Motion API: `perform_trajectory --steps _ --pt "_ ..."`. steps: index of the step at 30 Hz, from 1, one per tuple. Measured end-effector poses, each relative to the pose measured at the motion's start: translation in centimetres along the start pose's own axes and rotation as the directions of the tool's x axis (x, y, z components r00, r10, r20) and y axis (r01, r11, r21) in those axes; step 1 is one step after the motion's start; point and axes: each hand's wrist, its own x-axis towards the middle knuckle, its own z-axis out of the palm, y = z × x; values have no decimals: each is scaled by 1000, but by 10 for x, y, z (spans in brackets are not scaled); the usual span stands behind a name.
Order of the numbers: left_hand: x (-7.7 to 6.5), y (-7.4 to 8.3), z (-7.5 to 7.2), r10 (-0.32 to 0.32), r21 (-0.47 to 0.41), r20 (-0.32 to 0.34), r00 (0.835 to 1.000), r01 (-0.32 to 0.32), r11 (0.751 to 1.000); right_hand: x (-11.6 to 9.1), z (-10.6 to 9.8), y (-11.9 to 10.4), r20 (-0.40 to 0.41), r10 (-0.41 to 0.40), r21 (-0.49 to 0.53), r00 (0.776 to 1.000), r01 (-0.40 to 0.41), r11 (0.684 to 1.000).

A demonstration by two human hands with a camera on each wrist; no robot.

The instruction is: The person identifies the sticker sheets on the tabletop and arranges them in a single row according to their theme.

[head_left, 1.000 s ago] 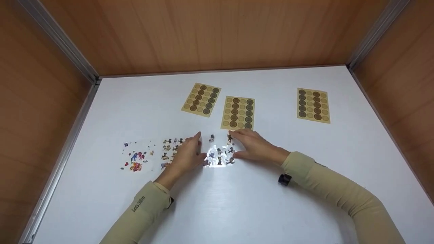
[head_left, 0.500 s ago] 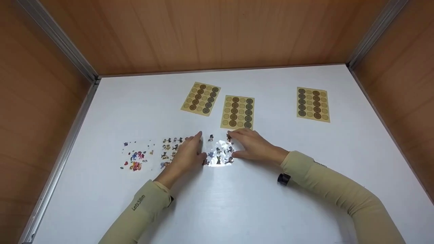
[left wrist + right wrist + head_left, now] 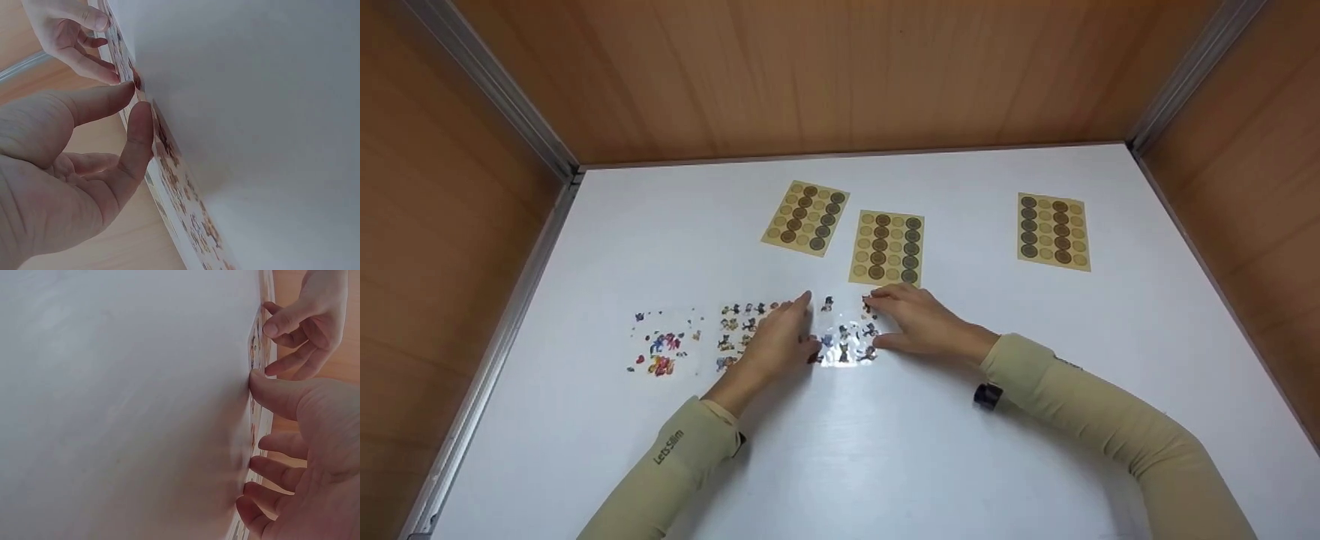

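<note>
In the head view, a clear sticker sheet point(image 3: 844, 351) with small cartoon figures lies flat on the white table between my hands. My left hand point(image 3: 772, 345) touches its left edge, thumb and index finger apart. Partly beneath that hand is a second figure sheet point(image 3: 727, 325), its right part hidden. My right hand point(image 3: 921, 321) rests at the right edge of the clear sheet, thumb and fingers spread along it. In the right wrist view, the thumb and fingertips of the right hand point(image 3: 326, 439) meet the table by the sheet's edge.
Farther left lies a clear sheet with colourful stickers point(image 3: 664, 345). Behind the hands are two tan sheets of round stickers, a tilted one point(image 3: 805, 217) and a straighter one point(image 3: 886, 247). Another tan sheet point(image 3: 1054, 231) lies at the right. Wooden walls point(image 3: 840, 82) enclose the table.
Both hands stay almost in place at the clear sheet's edges. The bright glare on that sheet has shrunk.
</note>
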Motion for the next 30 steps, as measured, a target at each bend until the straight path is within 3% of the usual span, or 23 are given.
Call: perform_trajectory --steps 12,30 --pt "1 -1 0 29 6 -13 999 -29 1000 -1 1 1 -27 -36 -33 999 35 999" --pt "1 -2 1 19 -5 -7 1000 -19 1000 -2 0 0 3 -7 -32 1000 7 999"
